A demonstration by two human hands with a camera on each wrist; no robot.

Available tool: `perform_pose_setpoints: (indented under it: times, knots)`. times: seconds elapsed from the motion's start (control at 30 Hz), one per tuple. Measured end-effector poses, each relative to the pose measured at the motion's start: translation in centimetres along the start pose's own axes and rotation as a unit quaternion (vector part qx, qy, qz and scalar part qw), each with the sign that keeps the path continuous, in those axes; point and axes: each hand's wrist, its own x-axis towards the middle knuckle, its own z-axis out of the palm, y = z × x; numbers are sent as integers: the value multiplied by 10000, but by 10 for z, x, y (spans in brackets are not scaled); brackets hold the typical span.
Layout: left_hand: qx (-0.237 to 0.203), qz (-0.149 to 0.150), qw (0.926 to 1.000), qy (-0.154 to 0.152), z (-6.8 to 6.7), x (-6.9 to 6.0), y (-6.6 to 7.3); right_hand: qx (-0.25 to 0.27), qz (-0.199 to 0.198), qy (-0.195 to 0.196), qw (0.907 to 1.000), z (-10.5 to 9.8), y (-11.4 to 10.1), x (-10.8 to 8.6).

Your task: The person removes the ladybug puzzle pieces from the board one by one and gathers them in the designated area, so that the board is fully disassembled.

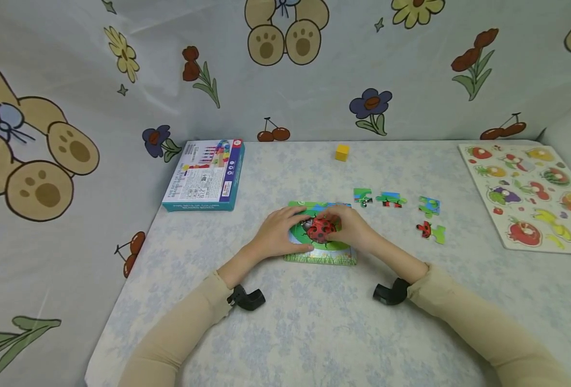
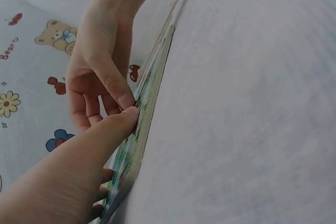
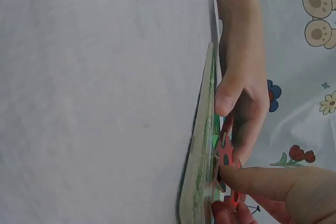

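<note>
A small puzzle board (image 1: 320,259) with a red ladybug picture on green lies on the table between both hands. My left hand (image 1: 277,231) rests on its left side, thumb near the front edge and fingers spread toward the back. Over the right part of the ladybug, my right hand (image 1: 355,228) pinches a red puzzle piece (image 3: 226,153) between thumb and fingers. That piece stands tilted against the board's surface in the right wrist view; the fingers hide part of it. Loose puzzle pieces (image 1: 390,200) lie to the right of the board.
A flat teal-edged box (image 1: 203,174) lies at the back left. A yellow cube (image 1: 342,152) sits near the back edge. At the far right is a white board with fruit pictures (image 1: 532,199). A patterned curtain (image 1: 314,91) hangs behind the table.
</note>
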Motion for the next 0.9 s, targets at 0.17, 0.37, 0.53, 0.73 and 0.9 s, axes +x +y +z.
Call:
perform_pose_setpoints:
  times: [0.17,0.37,0.53,0.73,0.9]
  knots:
    - [24,-38,10000,-76,-1,0,1,534,90,169,9984,1,1,3]
    - [-20,-50,9999,-107,-2,-1,3,1527,923,522,9826,-10,6,0]
    - [3,62,10000,5,-1,0,2,1689,1486,821,9709,-34,21,-23]
    - [-202,93,9993,291,3,0,-4,1078,1854,1289,9682,-66,48,-67]
    - [-488,65,9980,397,4,1,-6,339,1893,1486,9700,-82,65,-87]
